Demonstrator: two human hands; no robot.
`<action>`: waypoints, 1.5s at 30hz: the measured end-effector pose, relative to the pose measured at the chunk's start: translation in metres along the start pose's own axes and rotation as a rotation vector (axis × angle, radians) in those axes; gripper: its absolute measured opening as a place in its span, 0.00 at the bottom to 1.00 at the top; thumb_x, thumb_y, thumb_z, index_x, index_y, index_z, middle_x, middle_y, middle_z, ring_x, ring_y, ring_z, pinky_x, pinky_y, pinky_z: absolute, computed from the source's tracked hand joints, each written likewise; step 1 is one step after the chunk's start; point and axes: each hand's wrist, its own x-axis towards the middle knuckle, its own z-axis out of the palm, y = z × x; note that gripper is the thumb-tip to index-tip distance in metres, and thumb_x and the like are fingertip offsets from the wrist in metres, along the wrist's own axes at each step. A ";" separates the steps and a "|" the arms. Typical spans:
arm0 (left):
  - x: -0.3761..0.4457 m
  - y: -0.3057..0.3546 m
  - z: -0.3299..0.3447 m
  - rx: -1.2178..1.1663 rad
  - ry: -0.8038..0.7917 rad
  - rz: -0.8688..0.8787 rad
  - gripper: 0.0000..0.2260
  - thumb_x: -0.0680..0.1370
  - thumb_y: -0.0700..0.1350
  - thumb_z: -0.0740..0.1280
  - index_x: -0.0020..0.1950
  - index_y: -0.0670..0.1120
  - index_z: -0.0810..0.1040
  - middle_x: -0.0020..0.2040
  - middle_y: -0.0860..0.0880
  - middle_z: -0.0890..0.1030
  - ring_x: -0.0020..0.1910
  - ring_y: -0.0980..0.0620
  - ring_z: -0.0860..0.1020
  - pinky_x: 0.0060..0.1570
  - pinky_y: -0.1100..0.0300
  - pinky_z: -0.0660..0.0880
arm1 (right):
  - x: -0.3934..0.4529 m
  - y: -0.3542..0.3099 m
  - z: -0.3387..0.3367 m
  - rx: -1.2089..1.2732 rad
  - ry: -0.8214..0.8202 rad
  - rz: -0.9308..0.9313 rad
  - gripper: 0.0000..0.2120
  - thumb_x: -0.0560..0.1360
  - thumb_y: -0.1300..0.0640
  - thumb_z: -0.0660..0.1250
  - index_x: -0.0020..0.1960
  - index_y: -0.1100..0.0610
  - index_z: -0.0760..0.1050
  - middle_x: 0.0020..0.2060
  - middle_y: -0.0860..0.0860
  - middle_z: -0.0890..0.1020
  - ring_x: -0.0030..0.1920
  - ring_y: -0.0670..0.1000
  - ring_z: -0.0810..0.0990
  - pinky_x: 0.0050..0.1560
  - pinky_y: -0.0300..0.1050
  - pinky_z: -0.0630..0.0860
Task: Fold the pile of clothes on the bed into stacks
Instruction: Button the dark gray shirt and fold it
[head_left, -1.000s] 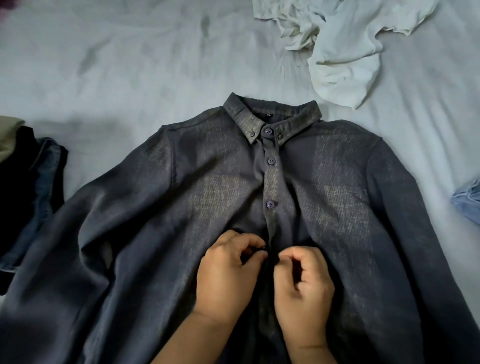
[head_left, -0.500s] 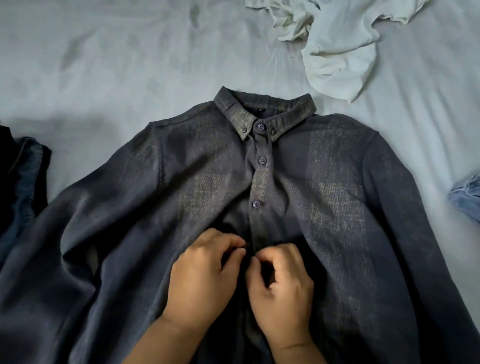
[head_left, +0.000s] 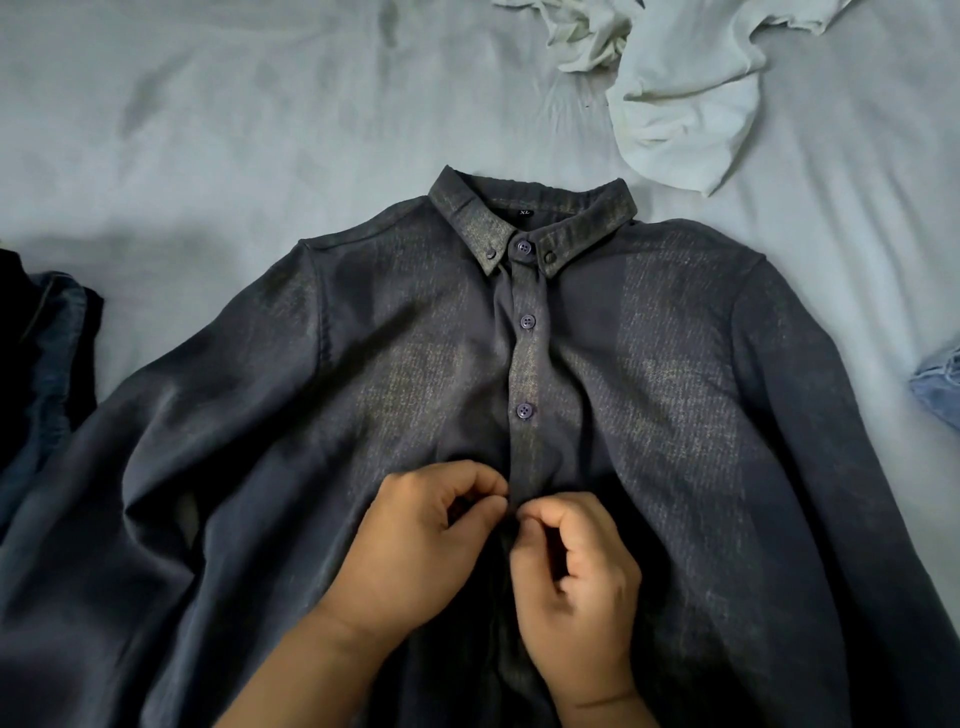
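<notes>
A dark grey button-up shirt (head_left: 675, 395) lies front-up on the bed, collar away from me and sleeves spread to both sides. Its three upper buttons are fastened. My left hand (head_left: 421, 540) and my right hand (head_left: 576, 566) meet at the placket just below the third button. Each hand pinches the shirt's front edge between thumb and fingertips. The button between my fingers is hidden.
A crumpled white garment (head_left: 685, 88) lies beyond the collar at the upper right. Dark denim clothing (head_left: 41, 364) sits at the left edge. A bit of light blue denim (head_left: 940, 384) shows at the right edge. The pale grey bedsheet (head_left: 234, 130) stretches across the upper left.
Both hands stay pinched on the placket at the same spot on the shirt. My view has shifted a little, so the shirt and hands sit further left in frame.
</notes>
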 end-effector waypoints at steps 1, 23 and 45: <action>0.001 0.000 -0.002 0.006 -0.017 -0.002 0.03 0.70 0.47 0.67 0.38 0.55 0.78 0.32 0.62 0.78 0.31 0.64 0.75 0.34 0.75 0.67 | 0.000 0.000 0.000 -0.014 0.001 -0.002 0.08 0.70 0.60 0.62 0.37 0.62 0.77 0.34 0.50 0.77 0.34 0.42 0.73 0.37 0.28 0.69; 0.012 0.004 -0.010 -0.263 -0.156 -0.305 0.10 0.71 0.35 0.71 0.32 0.48 0.82 0.27 0.48 0.79 0.26 0.57 0.73 0.29 0.67 0.70 | -0.001 -0.002 0.004 -0.176 -0.038 0.016 0.09 0.66 0.53 0.65 0.36 0.60 0.74 0.35 0.49 0.74 0.36 0.45 0.72 0.36 0.34 0.68; -0.001 -0.007 0.004 -0.036 -0.003 -0.040 0.08 0.68 0.51 0.67 0.46 0.59 0.78 0.40 0.58 0.79 0.39 0.59 0.78 0.42 0.66 0.73 | -0.003 0.003 -0.002 0.047 0.003 0.016 0.10 0.73 0.61 0.60 0.39 0.63 0.78 0.37 0.50 0.79 0.39 0.40 0.76 0.41 0.28 0.71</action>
